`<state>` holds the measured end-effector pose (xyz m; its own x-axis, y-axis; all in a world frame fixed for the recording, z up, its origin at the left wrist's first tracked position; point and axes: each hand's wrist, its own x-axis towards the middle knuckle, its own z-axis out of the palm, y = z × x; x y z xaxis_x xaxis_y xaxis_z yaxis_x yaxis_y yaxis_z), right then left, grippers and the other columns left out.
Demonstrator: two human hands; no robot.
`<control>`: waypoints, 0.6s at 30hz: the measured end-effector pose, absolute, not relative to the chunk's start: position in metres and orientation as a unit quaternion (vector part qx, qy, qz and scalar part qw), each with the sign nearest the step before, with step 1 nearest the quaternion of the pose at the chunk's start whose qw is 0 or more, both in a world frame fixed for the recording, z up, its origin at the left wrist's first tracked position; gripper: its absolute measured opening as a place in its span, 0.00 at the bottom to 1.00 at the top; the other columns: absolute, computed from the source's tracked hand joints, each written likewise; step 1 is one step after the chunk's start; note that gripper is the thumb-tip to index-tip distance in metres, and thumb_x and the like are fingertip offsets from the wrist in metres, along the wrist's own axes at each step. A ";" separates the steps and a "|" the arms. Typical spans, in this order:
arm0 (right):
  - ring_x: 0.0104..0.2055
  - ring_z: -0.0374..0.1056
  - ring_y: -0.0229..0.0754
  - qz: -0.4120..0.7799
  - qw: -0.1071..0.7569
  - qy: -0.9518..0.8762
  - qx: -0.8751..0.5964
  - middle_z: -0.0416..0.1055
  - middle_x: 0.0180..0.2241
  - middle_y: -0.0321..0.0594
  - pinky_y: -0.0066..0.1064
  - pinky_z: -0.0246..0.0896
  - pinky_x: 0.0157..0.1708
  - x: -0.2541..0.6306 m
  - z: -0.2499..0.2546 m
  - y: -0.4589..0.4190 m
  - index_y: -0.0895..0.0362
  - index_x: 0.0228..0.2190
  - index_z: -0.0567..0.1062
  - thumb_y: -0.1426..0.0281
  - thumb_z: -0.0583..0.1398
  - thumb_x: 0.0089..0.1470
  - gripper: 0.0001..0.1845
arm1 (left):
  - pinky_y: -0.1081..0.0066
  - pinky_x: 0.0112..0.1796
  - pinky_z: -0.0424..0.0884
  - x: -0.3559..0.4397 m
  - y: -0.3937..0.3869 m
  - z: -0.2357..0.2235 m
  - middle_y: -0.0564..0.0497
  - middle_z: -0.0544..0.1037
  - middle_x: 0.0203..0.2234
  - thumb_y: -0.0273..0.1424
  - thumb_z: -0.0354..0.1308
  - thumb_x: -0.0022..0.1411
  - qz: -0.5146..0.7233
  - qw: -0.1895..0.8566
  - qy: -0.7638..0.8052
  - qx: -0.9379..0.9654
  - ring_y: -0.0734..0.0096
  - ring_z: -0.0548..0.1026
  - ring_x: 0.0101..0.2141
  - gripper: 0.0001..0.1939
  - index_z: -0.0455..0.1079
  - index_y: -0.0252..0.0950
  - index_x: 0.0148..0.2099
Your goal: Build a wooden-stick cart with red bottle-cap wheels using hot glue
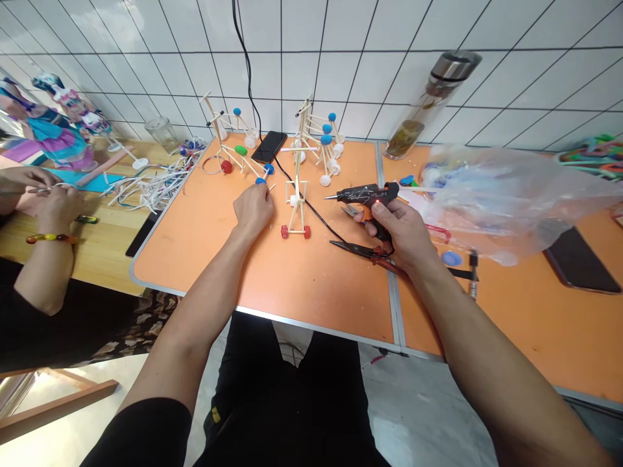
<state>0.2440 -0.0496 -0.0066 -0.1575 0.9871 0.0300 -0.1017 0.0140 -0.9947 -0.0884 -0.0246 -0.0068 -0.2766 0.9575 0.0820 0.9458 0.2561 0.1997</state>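
Observation:
My right hand (406,235) grips a black hot glue gun (363,193) by its handle, the nozzle pointing left and a small red light glowing by my thumb. My left hand (254,207) is closed at the left of the table. Its fingers hide whatever is in them; a blue cap (261,181) and the tip of a thin stick (272,188) show beside them. Between my hands stands a stick model (296,206) with red wheels (306,231) at its front. Pliers (355,249) lie under the glue gun, partly hidden.
Stick models with blue caps (326,139) and a phone (269,147) are at the back. A tall bottle (413,123), plastic bag (491,201) and second phone (581,259) are on the right. A black cable (316,211) crosses the table. At left, another person's hands (56,201) work near white strips (156,185).

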 end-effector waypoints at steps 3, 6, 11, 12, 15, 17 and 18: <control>0.29 0.64 0.37 0.560 0.491 -0.515 -0.424 0.85 0.36 0.42 0.26 0.44 0.15 0.244 -0.007 -0.049 0.51 0.39 0.87 0.33 0.89 0.46 0.40 | 0.51 0.51 0.79 -0.087 -0.024 -0.009 0.38 0.92 0.63 0.31 0.51 0.85 0.094 0.038 0.791 0.604 0.35 0.88 0.65 0.22 0.87 0.39 0.63; 0.29 0.64 0.37 0.560 0.491 -0.515 -0.425 0.87 0.37 0.43 0.27 0.46 0.15 0.243 -0.007 -0.050 0.52 0.38 0.86 0.33 0.89 0.46 0.40 | 0.51 0.52 0.79 -0.086 -0.023 -0.010 0.36 0.92 0.63 0.32 0.52 0.85 0.081 0.048 0.790 0.606 0.35 0.88 0.65 0.21 0.87 0.38 0.63; 0.28 0.63 0.38 0.557 0.493 -0.515 -0.426 0.86 0.36 0.43 0.29 0.40 0.15 0.243 -0.006 -0.050 0.52 0.39 0.85 0.32 0.89 0.44 0.42 | 0.51 0.55 0.79 -0.086 -0.024 -0.009 0.35 0.92 0.65 0.34 0.51 0.87 0.076 0.052 0.789 0.607 0.35 0.88 0.66 0.22 0.84 0.38 0.67; 0.28 0.63 0.38 0.557 0.490 -0.518 -0.427 0.85 0.35 0.43 0.29 0.40 0.15 0.243 -0.005 -0.050 0.52 0.39 0.86 0.32 0.89 0.44 0.43 | 0.51 0.55 0.79 -0.086 -0.025 -0.009 0.34 0.91 0.65 0.34 0.50 0.88 0.077 0.051 0.790 0.606 0.35 0.88 0.66 0.23 0.83 0.38 0.69; 0.29 0.64 0.38 0.554 0.482 -0.524 -0.431 0.84 0.35 0.42 0.30 0.41 0.16 0.244 -0.005 -0.051 0.52 0.39 0.85 0.31 0.88 0.45 0.42 | 0.50 0.56 0.79 -0.086 -0.026 -0.007 0.33 0.90 0.67 0.35 0.48 0.89 0.076 0.049 0.795 0.600 0.34 0.88 0.67 0.26 0.79 0.39 0.76; 0.29 0.64 0.38 0.551 0.483 -0.525 -0.433 0.85 0.36 0.43 0.30 0.41 0.16 0.244 -0.005 -0.051 0.51 0.38 0.84 0.31 0.88 0.45 0.42 | 0.49 0.57 0.79 -0.086 -0.026 -0.006 0.32 0.90 0.68 0.34 0.48 0.88 0.070 0.050 0.796 0.599 0.32 0.88 0.67 0.27 0.77 0.39 0.79; 0.29 0.64 0.38 0.549 0.484 -0.525 -0.434 0.86 0.37 0.44 0.30 0.41 0.16 0.244 -0.005 -0.051 0.51 0.38 0.84 0.31 0.88 0.46 0.42 | 0.49 0.57 0.79 -0.085 -0.027 -0.005 0.32 0.89 0.68 0.34 0.48 0.88 0.066 0.051 0.796 0.600 0.31 0.87 0.67 0.28 0.76 0.39 0.79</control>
<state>0.2438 -0.0507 -0.0054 -0.1549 0.9874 0.0323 -0.0765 0.0206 -0.9969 -0.0853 -0.0266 -0.0052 -0.2752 0.9614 -0.0009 0.9479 0.2714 0.1666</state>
